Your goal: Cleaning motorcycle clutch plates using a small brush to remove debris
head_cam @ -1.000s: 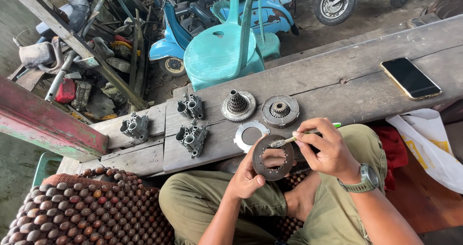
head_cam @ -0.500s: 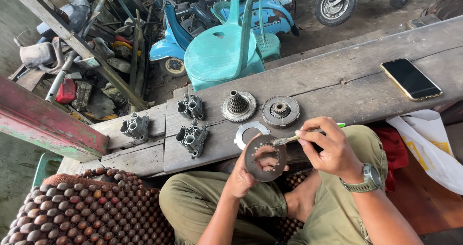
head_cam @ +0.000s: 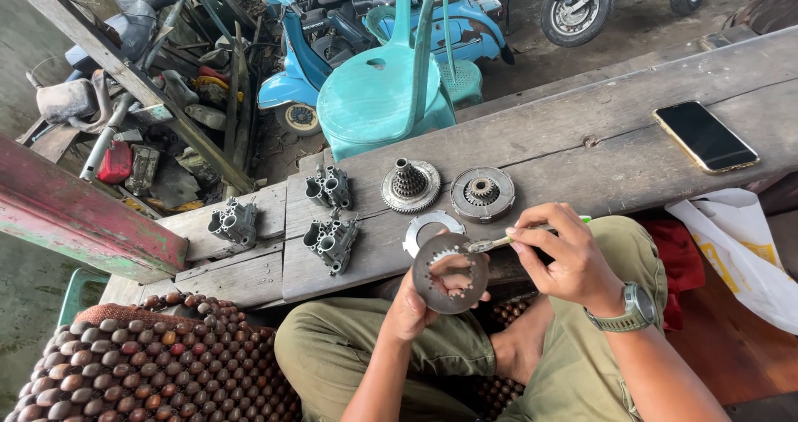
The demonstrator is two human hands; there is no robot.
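Bare plank (head_cam: 582, 152) between geared hub (head_cam: 482, 194) and phone (head_cam: 705, 137) — carburettor bodies (head_cam: 331, 241) crowd the left.

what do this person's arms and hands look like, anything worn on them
Both arms are bare to above the elbow, with no sleeves in view and no gloves on either hand. The left hand carries nothing on its wrist or fingers that shows. The right hand has a wristwatch with a round dark-rimmed face and an olive-green strap. No rings or markings can be made out.
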